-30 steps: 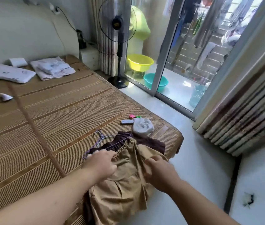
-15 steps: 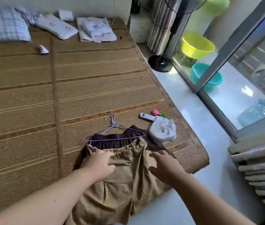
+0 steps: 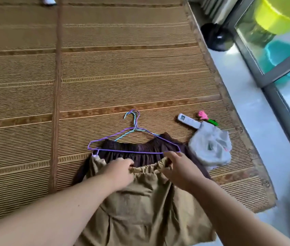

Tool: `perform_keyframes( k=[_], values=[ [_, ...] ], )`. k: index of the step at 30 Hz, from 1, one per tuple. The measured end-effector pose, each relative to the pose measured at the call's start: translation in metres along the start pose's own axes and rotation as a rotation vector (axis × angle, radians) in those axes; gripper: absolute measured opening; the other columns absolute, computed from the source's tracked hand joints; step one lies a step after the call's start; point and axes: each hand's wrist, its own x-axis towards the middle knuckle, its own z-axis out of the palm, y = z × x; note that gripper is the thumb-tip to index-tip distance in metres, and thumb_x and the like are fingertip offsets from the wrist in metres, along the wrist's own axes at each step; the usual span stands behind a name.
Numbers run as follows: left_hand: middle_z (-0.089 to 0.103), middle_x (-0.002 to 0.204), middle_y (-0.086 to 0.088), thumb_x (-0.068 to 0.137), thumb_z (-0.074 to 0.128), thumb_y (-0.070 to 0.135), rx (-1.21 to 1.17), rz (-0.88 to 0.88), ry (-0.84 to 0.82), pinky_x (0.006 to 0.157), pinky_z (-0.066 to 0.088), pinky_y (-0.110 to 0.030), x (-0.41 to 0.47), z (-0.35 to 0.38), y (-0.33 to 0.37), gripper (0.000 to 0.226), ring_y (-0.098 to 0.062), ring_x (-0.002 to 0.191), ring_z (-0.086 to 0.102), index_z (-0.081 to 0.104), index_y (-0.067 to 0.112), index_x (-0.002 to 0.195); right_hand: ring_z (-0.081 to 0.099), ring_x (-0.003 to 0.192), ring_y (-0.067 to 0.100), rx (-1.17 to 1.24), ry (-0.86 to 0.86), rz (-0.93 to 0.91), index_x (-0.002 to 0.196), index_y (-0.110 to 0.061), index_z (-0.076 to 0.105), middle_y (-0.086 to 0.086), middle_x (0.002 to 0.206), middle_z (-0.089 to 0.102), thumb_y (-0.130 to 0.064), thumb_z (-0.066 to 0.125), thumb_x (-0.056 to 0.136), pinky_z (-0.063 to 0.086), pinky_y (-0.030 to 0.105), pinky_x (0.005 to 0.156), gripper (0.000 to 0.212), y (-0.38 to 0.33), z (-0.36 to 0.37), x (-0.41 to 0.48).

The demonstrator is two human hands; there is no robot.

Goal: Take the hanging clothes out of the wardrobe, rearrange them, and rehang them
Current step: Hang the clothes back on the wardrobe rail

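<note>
Gripping the tan skirt [image 3: 140, 201] at its elastic waistband, our left hand [image 3: 121, 172] and right hand [image 3: 179, 167] pinch the fabric. It lies over the dark brown skirt [image 3: 140, 150] on the woven bed mat [image 3: 105, 77], just below the purple wire hanger [image 3: 131, 139], whose bar our right fingertips [image 3: 171, 154] touch

A tan skirt [image 3: 140, 206] with a gathered elastic waistband lies flat at lower centre of the frame, overlapping a dark brown garment [image 3: 140, 150] spread just above it. Two thin wire hangers, one purple [image 3: 122, 150] and one pale blue [image 3: 130, 132], rest across the brown waistband, hooks pointing toward the top.
</note>
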Motion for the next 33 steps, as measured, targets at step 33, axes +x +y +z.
perform_keyframes(
  k=[33],
  values=[
    [0.072, 0.094, -0.007, 0.082, 0.061, 0.019, -1.234, -0.523, 0.323, 0.081, 0.056, -0.040, 0.068, -0.011, 0.098, 0.007, -0.027, 0.090, 0.069, 0.067, 0.021, 0.086, 0.053, 0.067, 0.012, 0.137, -0.163, -0.349, 0.080, -0.028, 0.059, -0.009, 0.071, 0.059, -0.050, 0.059, 0.086, 0.037, 0.024, 0.055, 0.023, 0.015, -0.041, 0.102]
  ],
)
